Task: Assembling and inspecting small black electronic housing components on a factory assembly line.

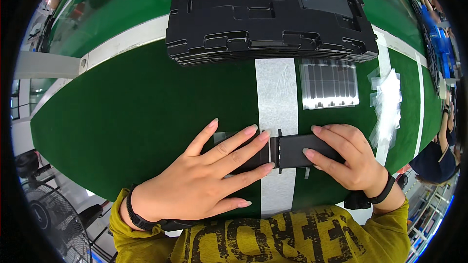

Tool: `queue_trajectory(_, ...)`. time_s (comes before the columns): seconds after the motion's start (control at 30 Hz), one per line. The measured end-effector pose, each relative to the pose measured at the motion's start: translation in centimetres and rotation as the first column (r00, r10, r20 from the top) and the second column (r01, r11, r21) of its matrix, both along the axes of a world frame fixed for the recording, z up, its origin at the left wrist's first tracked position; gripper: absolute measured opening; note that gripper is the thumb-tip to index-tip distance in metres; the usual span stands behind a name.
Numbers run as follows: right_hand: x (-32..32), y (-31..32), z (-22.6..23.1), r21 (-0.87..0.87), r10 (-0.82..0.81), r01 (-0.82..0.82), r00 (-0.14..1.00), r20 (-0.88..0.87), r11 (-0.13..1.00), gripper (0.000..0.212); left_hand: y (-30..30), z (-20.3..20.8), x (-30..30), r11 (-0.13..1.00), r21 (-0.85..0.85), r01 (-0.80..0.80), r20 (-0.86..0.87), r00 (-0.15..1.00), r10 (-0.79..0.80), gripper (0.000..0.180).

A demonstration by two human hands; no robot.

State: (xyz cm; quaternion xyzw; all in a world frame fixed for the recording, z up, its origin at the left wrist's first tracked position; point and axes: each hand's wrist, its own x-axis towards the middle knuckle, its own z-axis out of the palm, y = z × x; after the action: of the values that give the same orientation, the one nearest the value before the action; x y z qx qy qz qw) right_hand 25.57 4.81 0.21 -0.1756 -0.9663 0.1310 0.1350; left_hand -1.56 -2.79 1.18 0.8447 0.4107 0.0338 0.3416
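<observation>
My left hand [204, 173] lies spread, fingers apart and palm down, over a thin dark flat piece [264, 158] on the green table mat. Part of that piece is hidden under the fingers. A clear strip [220, 137] shows beyond the left fingertips. My right hand [348, 156] is curled over the right part of a flat black rectangular block [295, 150], fingertips on its top; the thumb is hidden. At the block's left end a narrow black crosspiece [280, 151] stands across the white band [278, 192]. The dark piece and block lie end to end there.
Stacked black moulded trays [273, 29] stand at the far middle, with a dark flat piece in the top one. Nearer lie a clear-wrapped set of dark strips [330, 84] and a pile of clear film pieces [388, 102]. A fan [48, 219] stands lower left; people are at the right.
</observation>
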Motion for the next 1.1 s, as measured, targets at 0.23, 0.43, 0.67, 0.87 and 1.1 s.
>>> queue_trajectory(0.23,-0.17,-0.09,-0.04,0.001,0.003,-0.003,1.0,0.009,1.0,0.034,-0.16,-0.21,-0.14,1.0,-0.008,-0.009,0.011,1.0,0.009,0.051)
queue_trajectory(0.43,-0.18,-0.09,0.0,0.004,0.0,0.0,1.0,0.015,1.0,0.034,-0.19,-0.26,-0.15,1.0,-0.017,-0.011,0.02,1.0,0.012,0.052)
queue_trajectory(0.67,-0.24,-0.11,-0.01,0.0,-0.005,0.005,1.0,0.013,1.0,0.035,-0.04,-0.11,-0.16,1.0,-0.013,0.001,-0.005,1.0,-0.001,0.052)
queue_trajectory(0.87,-0.11,-0.1,-0.14,0.0,-0.004,0.004,1.0,0.015,1.0,0.034,0.01,-0.1,-0.11,1.0,-0.013,0.004,-0.007,1.0,-0.004,0.051)
queue_trajectory(1.1,0.02,-0.02,-0.07,0.014,0.003,-0.004,1.0,0.026,1.0,0.034,0.06,-0.06,0.05,1.0,-0.011,0.0,-0.009,1.0,0.0,0.051)
